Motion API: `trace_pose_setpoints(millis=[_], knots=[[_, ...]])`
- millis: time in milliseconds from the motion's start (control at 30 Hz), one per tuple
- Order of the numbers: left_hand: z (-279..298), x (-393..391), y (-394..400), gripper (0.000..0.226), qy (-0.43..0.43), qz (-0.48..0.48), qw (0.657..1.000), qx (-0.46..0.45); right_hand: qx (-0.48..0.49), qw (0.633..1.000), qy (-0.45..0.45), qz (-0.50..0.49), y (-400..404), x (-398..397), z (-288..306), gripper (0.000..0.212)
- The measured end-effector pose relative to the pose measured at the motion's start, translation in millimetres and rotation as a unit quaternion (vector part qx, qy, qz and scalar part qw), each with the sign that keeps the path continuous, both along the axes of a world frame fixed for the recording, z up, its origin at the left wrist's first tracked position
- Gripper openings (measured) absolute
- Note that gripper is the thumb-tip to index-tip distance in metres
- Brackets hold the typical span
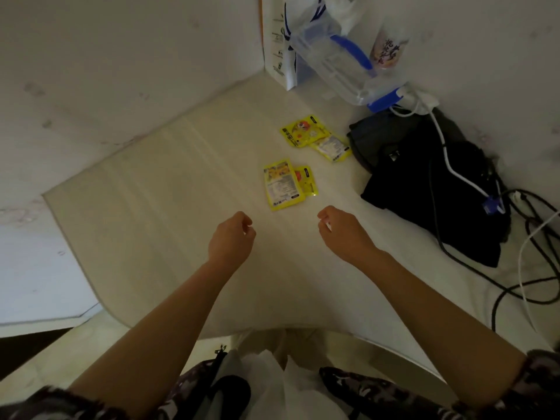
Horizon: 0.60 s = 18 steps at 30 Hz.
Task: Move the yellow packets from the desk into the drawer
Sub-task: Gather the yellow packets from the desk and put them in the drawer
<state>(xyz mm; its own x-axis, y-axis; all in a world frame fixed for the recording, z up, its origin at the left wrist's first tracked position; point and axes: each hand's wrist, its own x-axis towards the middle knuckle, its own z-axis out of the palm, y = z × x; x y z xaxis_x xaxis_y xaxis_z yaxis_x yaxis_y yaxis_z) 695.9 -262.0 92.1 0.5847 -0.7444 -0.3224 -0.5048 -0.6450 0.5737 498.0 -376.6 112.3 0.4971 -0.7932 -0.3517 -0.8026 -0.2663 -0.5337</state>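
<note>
Several yellow packets lie on the pale desk in two overlapping pairs. The near pair is a larger packet, back side up, over a smaller one. The far pair is a packet with a cartoon print over another. My left hand and my right hand hover just short of the near pair, both loosely curled and holding nothing. No drawer is in view.
A black bag with white and black cables fills the right side of the desk. A clear plastic jug with blue handle, a white carton and a cup stand in the back corner against the walls.
</note>
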Motion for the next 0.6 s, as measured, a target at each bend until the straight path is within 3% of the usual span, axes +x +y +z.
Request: trace_pose_setpoints(millis=[300, 600], knots=[[-13, 44, -80, 0.022, 0.038, 0.016, 0.999, 0.012, -0.024, 0.999, 0.025, -0.027, -83, 42, -6, 0.027], [-30, 32, -131, 0.041, 0.077, 0.082, 0.993, 0.039, -0.075, 0.994, 0.082, -0.002, -174, 67, -27, 0.032]])
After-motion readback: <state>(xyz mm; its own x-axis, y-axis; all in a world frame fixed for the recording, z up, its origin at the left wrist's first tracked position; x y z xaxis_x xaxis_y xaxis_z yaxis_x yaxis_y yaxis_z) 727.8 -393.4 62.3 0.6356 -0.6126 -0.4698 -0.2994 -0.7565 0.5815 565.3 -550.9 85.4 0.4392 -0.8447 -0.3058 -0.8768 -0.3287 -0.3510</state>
